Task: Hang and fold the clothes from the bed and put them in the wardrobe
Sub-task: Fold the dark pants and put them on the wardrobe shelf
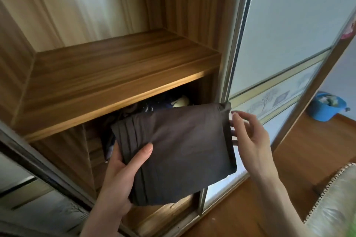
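Observation:
A folded dark brown garment [179, 150] hangs in the air in front of the open wooden wardrobe [107, 75], level with its lower compartment. My left hand [119, 177] grips the garment's left edge, thumb on top and fingers underneath. My right hand [248, 136] is at the garment's right edge with its fingers spread and touching the fold. A bare wooden shelf [115, 71] lies above. Below it, dark blue and pale clothes [154, 107] lie piled in the lower compartment, partly hidden by the garment.
A sliding wardrobe door [279, 44] with frosted panels stands right of the opening, another door [28, 188] at lower left. A blue bucket [325, 109] sits on the wooden floor at right. A pale bedding edge [335, 204] shows at bottom right.

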{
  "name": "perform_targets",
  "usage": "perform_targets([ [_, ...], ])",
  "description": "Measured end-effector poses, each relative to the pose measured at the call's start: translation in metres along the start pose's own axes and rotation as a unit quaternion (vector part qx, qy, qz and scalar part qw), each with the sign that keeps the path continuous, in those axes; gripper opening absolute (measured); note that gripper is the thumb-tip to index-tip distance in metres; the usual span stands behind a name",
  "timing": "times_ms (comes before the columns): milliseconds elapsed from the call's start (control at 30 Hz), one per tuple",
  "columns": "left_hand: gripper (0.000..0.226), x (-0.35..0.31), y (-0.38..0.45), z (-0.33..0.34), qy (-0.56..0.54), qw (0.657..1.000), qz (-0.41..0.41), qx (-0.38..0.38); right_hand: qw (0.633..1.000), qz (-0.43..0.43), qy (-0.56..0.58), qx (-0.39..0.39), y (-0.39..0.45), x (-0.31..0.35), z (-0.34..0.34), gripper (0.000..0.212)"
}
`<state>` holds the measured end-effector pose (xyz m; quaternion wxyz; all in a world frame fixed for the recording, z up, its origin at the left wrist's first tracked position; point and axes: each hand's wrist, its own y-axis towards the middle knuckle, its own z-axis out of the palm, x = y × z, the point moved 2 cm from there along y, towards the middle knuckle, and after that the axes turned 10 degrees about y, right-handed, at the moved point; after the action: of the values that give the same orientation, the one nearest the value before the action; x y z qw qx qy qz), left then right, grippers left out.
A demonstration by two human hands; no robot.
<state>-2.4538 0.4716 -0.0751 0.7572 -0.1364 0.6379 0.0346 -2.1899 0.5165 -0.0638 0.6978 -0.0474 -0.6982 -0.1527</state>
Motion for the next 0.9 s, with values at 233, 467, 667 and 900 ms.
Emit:
perform_targets([
  [233, 0.060, -0.025, 0.000, -0.008, -0.028, 0.998, 0.048, -0.028, 0.967, -0.150, -0.174, -0.113, 0.057, 0.006, 0.012, 0.050],
  [467, 0.054, -0.054, 0.007, 0.019, -0.063, 0.996, 0.066, 0.013, 0.954, -0.156, -0.219, -0.130, 0.113, -0.010, 0.003, 0.032],
  [667, 0.046, -0.073, 0.019, 0.051, -0.067, 0.995, 0.072, 0.015, 0.956, -0.125, -0.234, -0.123, 0.137, -0.005, -0.020, 0.022],
  [900, 0.055, -0.084, 0.035, 0.078, -0.092, 0.992, 0.076, 0.024, 0.973, -0.137, -0.154, -0.101, 0.165, -0.012, -0.048, 0.018],
])
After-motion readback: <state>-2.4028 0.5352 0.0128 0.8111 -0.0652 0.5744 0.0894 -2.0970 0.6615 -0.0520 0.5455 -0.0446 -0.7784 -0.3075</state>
